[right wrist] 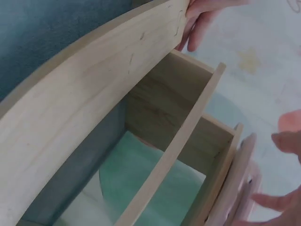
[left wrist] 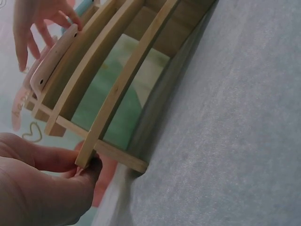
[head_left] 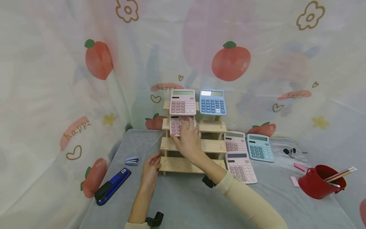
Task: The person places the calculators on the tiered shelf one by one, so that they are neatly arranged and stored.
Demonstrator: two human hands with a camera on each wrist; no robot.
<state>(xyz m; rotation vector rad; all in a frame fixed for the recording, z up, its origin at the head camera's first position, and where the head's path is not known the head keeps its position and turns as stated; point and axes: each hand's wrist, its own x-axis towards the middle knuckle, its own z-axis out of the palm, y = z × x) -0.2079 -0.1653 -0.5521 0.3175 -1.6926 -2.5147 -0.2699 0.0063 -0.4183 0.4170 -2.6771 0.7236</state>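
**Pink calculator held on the stepped wooden rack**

Nearest the camera, the bottom step of the pale wooden rack (head_left: 183,165) is pinched at its left end by the left hand (head_left: 150,168). A pink calculator (head_left: 178,125), pale-keyed and leaning back, is held on the second step from the top by the right hand (head_left: 189,140), whose fingers are spread over its lower edge. Directly above it, a second pink calculator (head_left: 183,102) and a blue calculator (head_left: 212,102) are stood on the top step.
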